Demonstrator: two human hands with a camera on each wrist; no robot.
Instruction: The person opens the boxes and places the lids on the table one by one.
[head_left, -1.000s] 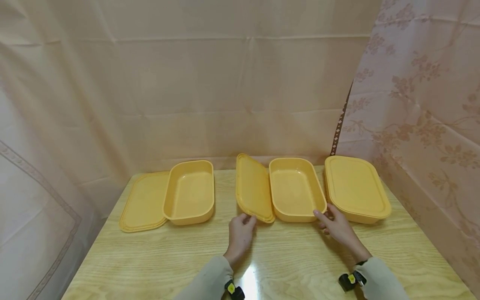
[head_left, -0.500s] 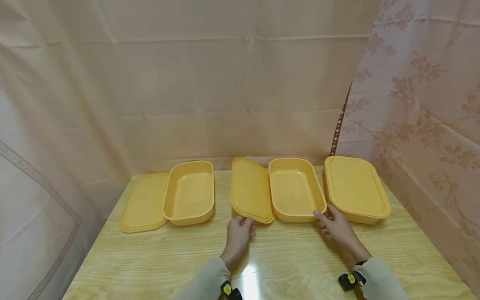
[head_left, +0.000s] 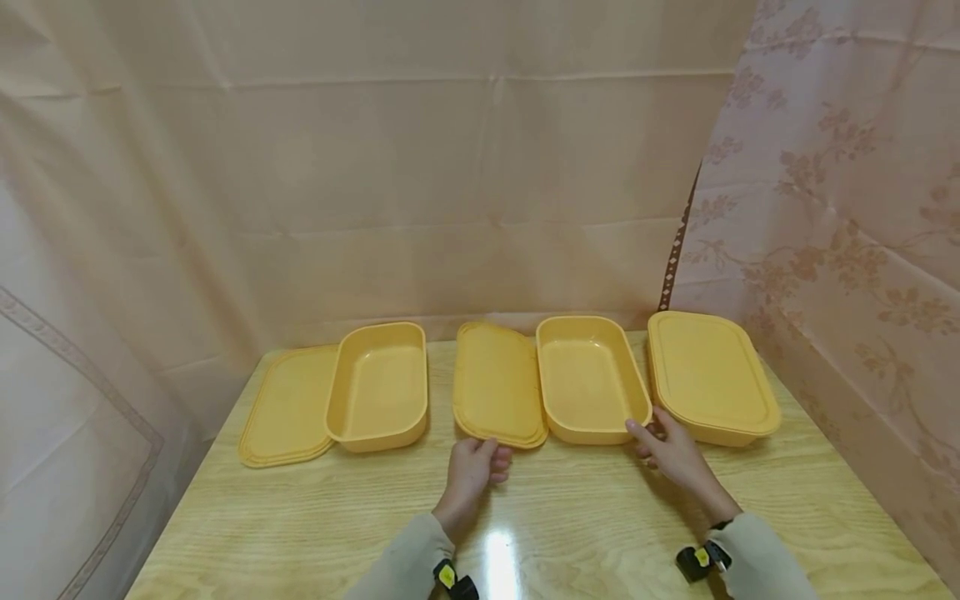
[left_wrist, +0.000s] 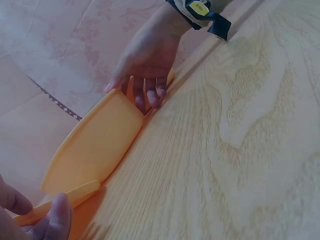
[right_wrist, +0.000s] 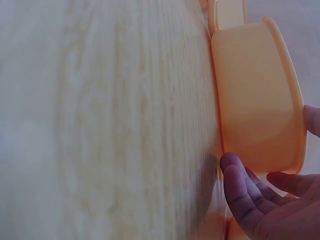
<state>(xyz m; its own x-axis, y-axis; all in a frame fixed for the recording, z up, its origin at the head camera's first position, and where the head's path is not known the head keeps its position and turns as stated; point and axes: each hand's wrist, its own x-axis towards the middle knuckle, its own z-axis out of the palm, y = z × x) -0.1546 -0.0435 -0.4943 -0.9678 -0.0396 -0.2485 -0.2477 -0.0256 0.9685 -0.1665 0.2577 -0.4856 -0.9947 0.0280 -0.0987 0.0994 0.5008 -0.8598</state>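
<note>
My left hand pinches the near edge of a yellow lid, which lies tilted slightly, its right side against an open container. In the left wrist view that lid sits between thumb and fingers. The yellow rectangular container stands upright with its inside bare. At its near right corner my right hand grips the rim, thumb on top and fingers outside. The right wrist view shows the container's side wall with thumb and forefinger at its corner.
A second open yellow container stands to the left, overlapping another flat lid. Right of my right hand is a lidded yellow container. All rest on a wooden table with a beige curtain behind.
My left hand has lowered the lid's left side outward to the left, from steeply tilted to nearly flat. My right hand has stayed on the container's corner.
</note>
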